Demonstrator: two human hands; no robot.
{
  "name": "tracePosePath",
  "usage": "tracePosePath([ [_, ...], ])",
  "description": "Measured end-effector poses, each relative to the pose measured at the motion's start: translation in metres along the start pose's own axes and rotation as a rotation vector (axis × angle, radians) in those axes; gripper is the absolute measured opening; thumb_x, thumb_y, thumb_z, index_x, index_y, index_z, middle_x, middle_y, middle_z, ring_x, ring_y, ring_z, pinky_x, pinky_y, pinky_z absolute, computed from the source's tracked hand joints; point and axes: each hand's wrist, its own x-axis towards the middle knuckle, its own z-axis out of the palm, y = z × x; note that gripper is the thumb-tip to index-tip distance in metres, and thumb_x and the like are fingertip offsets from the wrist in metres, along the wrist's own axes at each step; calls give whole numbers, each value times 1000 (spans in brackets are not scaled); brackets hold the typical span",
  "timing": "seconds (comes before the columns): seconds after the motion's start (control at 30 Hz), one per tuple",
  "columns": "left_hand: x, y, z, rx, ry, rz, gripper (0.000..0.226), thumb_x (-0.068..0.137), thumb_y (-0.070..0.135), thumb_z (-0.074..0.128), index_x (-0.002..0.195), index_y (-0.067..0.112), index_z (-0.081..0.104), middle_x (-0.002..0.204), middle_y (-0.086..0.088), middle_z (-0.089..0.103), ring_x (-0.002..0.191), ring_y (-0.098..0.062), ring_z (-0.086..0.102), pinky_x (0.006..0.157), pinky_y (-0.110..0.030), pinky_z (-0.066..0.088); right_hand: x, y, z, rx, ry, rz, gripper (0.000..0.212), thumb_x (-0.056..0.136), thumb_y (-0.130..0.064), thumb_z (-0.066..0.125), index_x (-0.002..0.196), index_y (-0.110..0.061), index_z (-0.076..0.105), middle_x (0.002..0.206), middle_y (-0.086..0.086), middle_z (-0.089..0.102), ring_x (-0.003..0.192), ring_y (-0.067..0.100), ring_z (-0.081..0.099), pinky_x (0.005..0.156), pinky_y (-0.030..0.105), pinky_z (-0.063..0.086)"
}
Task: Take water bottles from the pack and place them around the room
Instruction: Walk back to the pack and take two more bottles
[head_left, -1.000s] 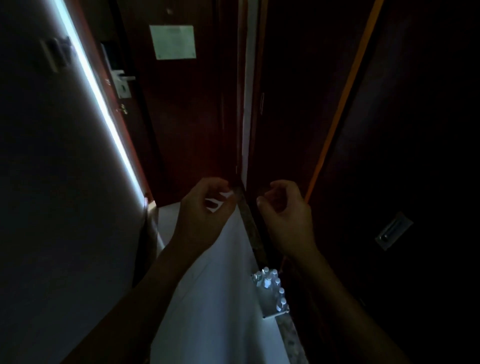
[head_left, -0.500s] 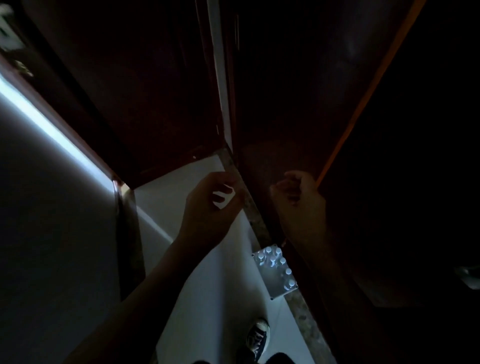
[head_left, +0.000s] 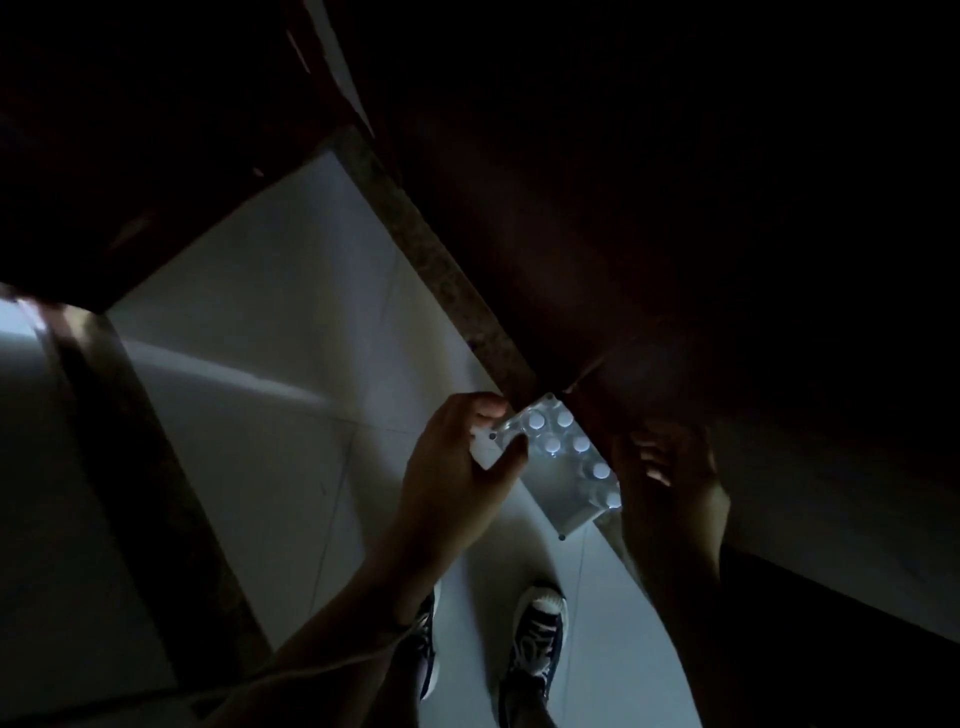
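The pack of water bottles (head_left: 563, 470) stands on the pale floor (head_left: 291, 322) below and between the two hands, against the speckled stone strip (head_left: 441, 270) that edges the dark wooden panel (head_left: 597, 234). White caps (head_left: 551, 443) show through the clear wrap in its far half and along its right edge; the near-left part looks emptied. Its long axis runs from the left hand's fingertips away and down toward the right wrist, roughly parallel to the stone strip.

The left hand (head_left: 454, 473) is half curled, thumb and fingers apart, with its fingertips overlapping the pack's upper-left corner in the head view — whether they touch the wrap or hang above it cannot be told in this dim light. It pinches nothing that I can make out. The right hand (head_left: 670, 467) is loosely cupped just right of the pack, fingers bent and parted, also empty as far as the shadow allows.

Both hands flank the pack, but the left appears nearer to the cluster of caps at the far end, while the right sits beside the two caps along the right edge. The person's shoes (head_left: 535, 639) stand just behind the pack — so the coming reach looks to be straight down and slightly forward.
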Motion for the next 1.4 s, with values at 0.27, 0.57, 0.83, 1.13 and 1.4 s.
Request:
tracePosePath([
  [0.27,50,-243,172,212,-277,-107,63,79,36,72,134,20,48,123,14,49,115,-6,46,87,-21,38,57,252,153,-202,-81,157,59,81,-32,75,133,-20,50,129,4,59,115,26,59,84,44,56],
  [0.57,90,-377,284,281,-363,44,61,74,37,78,127,22,52,125,9,59,108,-10,53,79,-9,36,108,364,266,-213,-77,75,61,81,-22,75,135,-27,47,129,-4,59,118,15,56,95,35,50],
  [0.83,96,-399,291,220,-318,74,61,64,38,85,116,22,57,108,8,69,100,-12,64,81,-34,55,103,391,279,-157,-10,111,66,73,-16,84,129,-23,50,117,1,68,105,18,65,87,35,55],
  [1.13,79,-259,185,91,-234,60,61,61,39,86,111,25,54,96,10,69,84,-4,64,70,-26,54,79,262,198,-48,-35,65,54,67,-23,88,97,-41,47,82,-22,60,77,-5,61,66,11,44],
  [1.4,73,-2,12,-332,-141,173,55,66,20,85,115,9,62,98,4,75,92,-13,72,75,-24,55,54,-20,29,294,-163,-106,56,66,-6,87,94,-41,54,83,-17,70,78,-11,68,57,10,54],
])
